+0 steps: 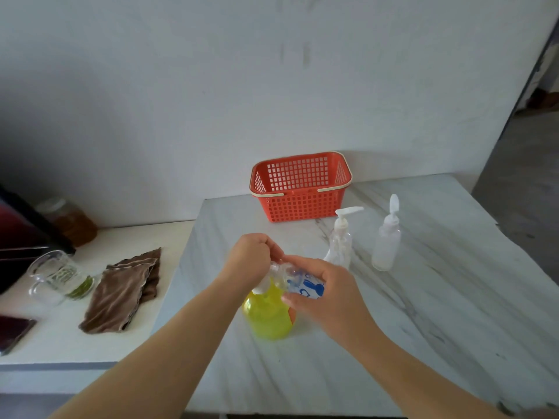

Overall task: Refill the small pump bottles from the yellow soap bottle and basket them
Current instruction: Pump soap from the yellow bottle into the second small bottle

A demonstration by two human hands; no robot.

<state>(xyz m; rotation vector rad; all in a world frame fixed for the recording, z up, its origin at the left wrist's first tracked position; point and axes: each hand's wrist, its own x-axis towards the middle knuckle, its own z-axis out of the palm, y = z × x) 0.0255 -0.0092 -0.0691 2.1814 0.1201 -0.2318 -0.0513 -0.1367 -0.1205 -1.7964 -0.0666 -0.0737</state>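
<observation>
Hands meet in the middle, just over the yellow bottle [267,319], which stands upright on the table [423,313]. The right hand [323,297] holds a small bottle [305,287] with blue bunny shapes on it. This bottle is tipped on its side, and the right grip is closed round its body. The left hand [249,261] is curled, and its grip is closed on the top end of the small bottle. The fingers hide just which part they hold. A white pump top [260,288] peeks out under the left hand, on top of the yellow bottle. Behind the hands, by the wall, a red basket [299,204] sits on the table. Two more pump bottles stand upright between the basket and the right hand. The clear bottle [341,240] is near the right hand, and the white bottle [387,240] stands apart from it, farther right. Neither touches the basket. To the left is a low table [60,343]. On it lie a brown cloth [124,294], crumpled, and a glass jug [57,276] just beside the cloth. A jar [72,222] with brown stuff in it stands farther back, near the wall.
</observation>
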